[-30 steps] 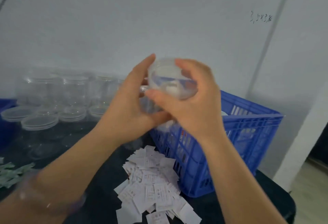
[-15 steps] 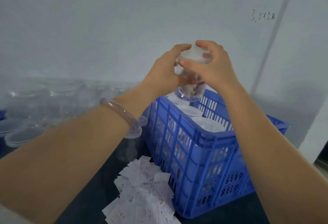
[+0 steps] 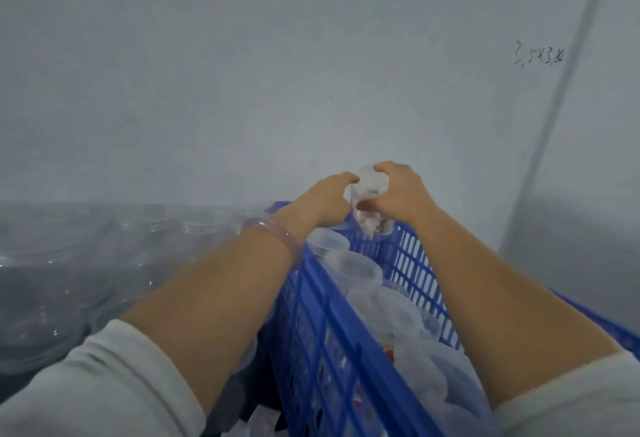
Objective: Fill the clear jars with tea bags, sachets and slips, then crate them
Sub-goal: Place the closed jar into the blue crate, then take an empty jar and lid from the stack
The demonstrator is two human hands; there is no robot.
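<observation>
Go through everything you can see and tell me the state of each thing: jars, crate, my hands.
Held jar: lidded, filled, at the crate's far end, not yet released.
Left hand: grips that jar's side.
Right hand: grips its top.
Blue crate: holds several jars.
Crated jars: upright, lids on.
Jars on the left: blurred, apparently empty.
</observation>
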